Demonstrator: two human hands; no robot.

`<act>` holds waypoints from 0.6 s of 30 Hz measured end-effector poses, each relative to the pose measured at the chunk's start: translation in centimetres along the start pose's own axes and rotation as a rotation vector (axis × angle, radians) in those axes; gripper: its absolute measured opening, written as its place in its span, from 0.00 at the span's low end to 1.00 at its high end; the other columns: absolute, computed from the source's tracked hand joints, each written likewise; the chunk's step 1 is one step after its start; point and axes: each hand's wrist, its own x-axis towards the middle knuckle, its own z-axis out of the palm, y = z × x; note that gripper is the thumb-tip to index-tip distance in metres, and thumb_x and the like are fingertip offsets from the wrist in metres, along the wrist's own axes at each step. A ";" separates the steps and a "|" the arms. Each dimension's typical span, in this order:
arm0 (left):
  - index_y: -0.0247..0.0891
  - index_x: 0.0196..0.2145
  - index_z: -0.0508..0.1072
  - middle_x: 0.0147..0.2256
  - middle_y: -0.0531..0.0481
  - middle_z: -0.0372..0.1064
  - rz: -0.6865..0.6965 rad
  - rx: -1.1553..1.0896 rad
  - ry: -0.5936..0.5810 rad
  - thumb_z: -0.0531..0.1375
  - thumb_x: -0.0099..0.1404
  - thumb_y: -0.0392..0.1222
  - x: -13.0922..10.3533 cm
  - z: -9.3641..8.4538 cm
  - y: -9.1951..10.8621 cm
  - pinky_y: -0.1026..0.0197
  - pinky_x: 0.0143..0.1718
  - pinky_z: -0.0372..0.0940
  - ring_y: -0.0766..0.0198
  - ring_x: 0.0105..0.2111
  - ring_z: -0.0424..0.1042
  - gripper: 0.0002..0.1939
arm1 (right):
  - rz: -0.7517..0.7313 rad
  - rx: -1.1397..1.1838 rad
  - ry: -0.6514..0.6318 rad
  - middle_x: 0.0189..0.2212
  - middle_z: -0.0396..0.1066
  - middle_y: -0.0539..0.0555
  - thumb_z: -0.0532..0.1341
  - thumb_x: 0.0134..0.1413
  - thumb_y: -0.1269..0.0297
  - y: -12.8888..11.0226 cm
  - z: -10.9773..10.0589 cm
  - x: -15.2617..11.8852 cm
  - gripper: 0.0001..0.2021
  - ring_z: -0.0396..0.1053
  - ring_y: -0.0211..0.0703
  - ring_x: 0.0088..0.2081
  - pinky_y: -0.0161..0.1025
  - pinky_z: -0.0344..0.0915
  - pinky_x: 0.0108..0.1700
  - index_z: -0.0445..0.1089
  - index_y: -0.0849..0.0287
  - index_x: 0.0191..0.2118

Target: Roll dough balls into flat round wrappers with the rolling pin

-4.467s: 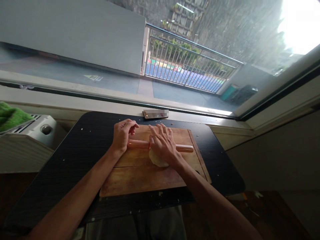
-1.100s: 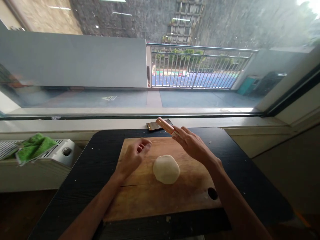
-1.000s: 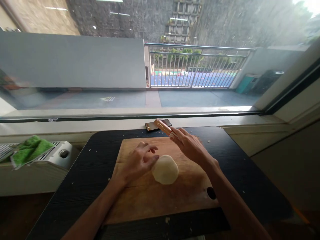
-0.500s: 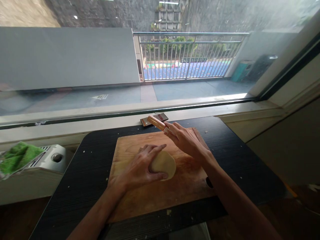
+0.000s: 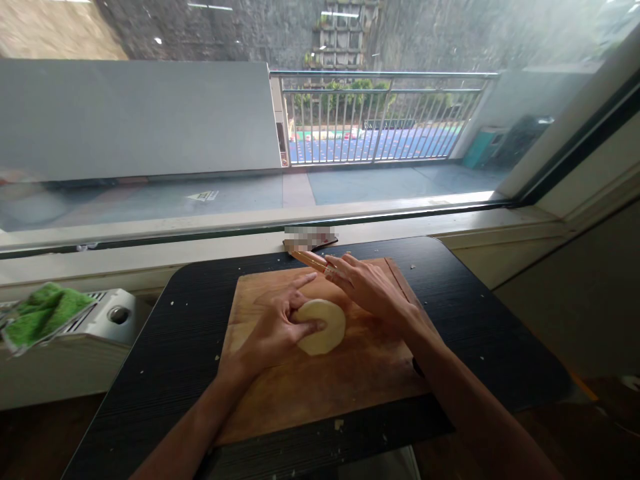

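Note:
A round, flattened piece of pale dough (image 5: 323,330) is over the wooden cutting board (image 5: 280,413). My left hand (image 5: 280,317) grips its left edge, thumb on top and index finger stretched away from it; the fingertips behind the edge are hidden. In my right hand (image 5: 363,283) is a short wooden rolling pin (image 5: 310,260), pointing up and to the left beyond the dough. A label shows on the pin beside my fingers, and my palm hides its near end.
The board lies on a black table (image 5: 165,347) scattered with small dough crumbs. A flat object, partly blurred out, rests at the window sill (image 5: 235,252). At the left, a green cloth (image 5: 50,310) lies on a white appliance (image 5: 113,320).
My left thumb has shifted onto the top of the dough, and the index finger has lifted away from its edge. The rolling pin has tipped slightly lower in my right hand.

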 end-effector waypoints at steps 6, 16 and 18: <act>0.46 0.51 0.85 0.47 0.45 0.81 0.385 0.152 0.352 0.72 0.69 0.45 -0.1 -1.1 0.6 0.53 0.54 0.77 0.55 0.49 0.81 0.13 | 0.081 0.019 0.083 0.53 0.80 0.57 0.54 0.81 0.55 -0.1 -0.2 0.3 0.17 0.75 0.42 0.38 0.38 0.59 0.37 0.71 0.51 0.66; 0.41 0.53 0.85 0.54 0.40 0.82 0.550 0.512 -0.327 0.57 0.80 0.55 0.1 -2.0 0.5 0.43 0.60 0.71 0.46 0.58 0.75 0.21 | 0.060 0.006 0.094 0.45 0.79 0.57 0.54 0.80 0.56 -0.1 -0.5 0.4 0.17 0.70 0.40 0.32 0.38 0.52 0.33 0.74 0.53 0.63; 0.40 0.54 0.84 0.52 0.40 0.82 0.512 0.588 -0.239 0.60 0.78 0.49 0.2 -1.9 0.4 0.43 0.60 0.70 0.47 0.55 0.76 0.16 | 0.069 0.030 0.074 0.46 0.79 0.56 0.55 0.80 0.55 -0.1 -0.3 0.4 0.17 0.68 0.38 0.31 0.38 0.50 0.33 0.74 0.53 0.61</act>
